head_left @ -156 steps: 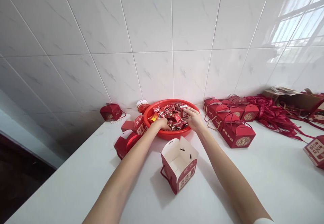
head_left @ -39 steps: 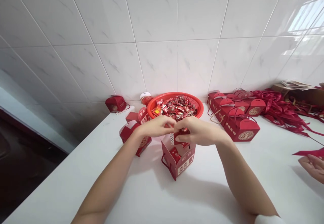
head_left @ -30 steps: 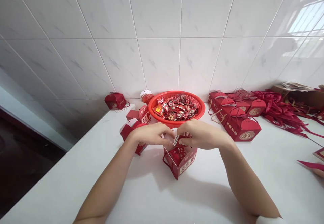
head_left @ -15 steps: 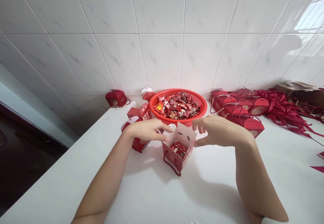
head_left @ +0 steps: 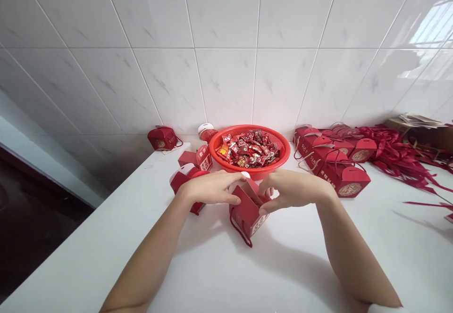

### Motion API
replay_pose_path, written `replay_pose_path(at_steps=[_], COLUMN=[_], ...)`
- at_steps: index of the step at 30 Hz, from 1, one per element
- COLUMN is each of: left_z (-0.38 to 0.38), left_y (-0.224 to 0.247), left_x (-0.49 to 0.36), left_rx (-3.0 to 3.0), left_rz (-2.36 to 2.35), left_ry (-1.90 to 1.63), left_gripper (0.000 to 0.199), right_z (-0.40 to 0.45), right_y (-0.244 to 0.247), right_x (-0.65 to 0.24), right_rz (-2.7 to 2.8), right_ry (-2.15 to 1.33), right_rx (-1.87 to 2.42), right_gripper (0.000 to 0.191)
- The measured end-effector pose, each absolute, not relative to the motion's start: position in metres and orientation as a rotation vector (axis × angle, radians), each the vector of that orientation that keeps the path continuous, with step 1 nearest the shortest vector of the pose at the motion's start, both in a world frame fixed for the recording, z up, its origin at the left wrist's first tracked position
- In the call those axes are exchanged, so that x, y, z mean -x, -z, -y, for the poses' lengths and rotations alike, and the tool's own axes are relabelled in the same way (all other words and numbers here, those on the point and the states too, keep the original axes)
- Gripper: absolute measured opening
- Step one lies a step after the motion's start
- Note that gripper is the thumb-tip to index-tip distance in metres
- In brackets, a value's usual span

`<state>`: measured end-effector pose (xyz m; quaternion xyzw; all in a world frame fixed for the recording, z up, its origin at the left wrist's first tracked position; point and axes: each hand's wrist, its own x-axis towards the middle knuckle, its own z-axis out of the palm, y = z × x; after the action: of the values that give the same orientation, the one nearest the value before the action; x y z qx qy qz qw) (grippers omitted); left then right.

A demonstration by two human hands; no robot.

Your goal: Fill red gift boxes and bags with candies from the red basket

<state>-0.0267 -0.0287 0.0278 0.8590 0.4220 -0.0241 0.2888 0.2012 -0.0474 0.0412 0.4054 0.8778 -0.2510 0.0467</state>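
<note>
A red cardboard gift box stands on the table between my hands, a dark red cord handle hanging down its near side. Its top flaps are partly folded inward, leaving a narrow gap, and the contents are hidden. My left hand grips the box's left edge between thumb and fingers. On the right edge, my right hand pinches a flap, its thumb on the outer face. Just behind the box is a red plastic basket holding many wrapped candies.
Several red gift boxes stand in a group at the right. More boxes sit left of the basket, with one box at the table's far left corner. Dark red ribbons lie heaped near a cardboard carton. A tiled wall rises behind.
The box's flaps have come inward, covering the candies that showed inside. Both hands have closed in on its edges, the right one moving left onto the box.
</note>
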Motion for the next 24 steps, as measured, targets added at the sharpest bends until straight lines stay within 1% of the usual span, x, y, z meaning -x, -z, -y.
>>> replay_pose_path(at_steps=[3,5,9,11,14,15,19,21,24], left_z=[0.034,0.036,0.038,0.038,0.038,0.038,0.04,0.042,0.043], left_y=[-0.025,-0.024,-0.025,-0.026,-0.026,-0.026,-0.021,-0.017,-0.014], left_x=[0.019,0.015,0.01,0.01,0.012,0.012,0.011,0.008,0.005], left_rx=[-2.274,-2.29,-2.356,-2.394,-2.433,-2.42,-2.295,-2.25,-2.22], left_rz=[-1.286,-1.366,-1.379,-1.351,-1.248,-1.2,-1.084,-1.134,-1.212], left_ry=[0.122,0.125,0.074,0.07,0.06,0.045,0.022,0.064,0.146], left_gripper=[0.041,0.045,0.054,0.047,0.021,0.018,0.037,0.035,0.03], right_z=[0.044,0.043,0.039,0.036,0.034,0.034,0.029,0.025,0.014], right_y=[-0.036,-0.033,-0.031,-0.029,-0.026,-0.024,-0.017,-0.013,-0.006], right_x=[-0.2,-0.198,-0.195,-0.193,-0.19,-0.189,-0.187,-0.19,-0.196], right_rz=[-2.705,-2.688,-2.651,-2.629,-2.59,-2.587,-2.531,-2.542,-2.65], right_ry=[0.779,0.776,0.737,0.677,0.542,0.506,0.479,0.555,0.729], right_rx=[-1.171,-1.138,-1.157,-1.237,-1.375,-1.405,-1.481,-1.461,-1.313], right_gripper=[0.042,0.044,0.032,0.027,0.028,0.03,0.043,0.052,0.064])
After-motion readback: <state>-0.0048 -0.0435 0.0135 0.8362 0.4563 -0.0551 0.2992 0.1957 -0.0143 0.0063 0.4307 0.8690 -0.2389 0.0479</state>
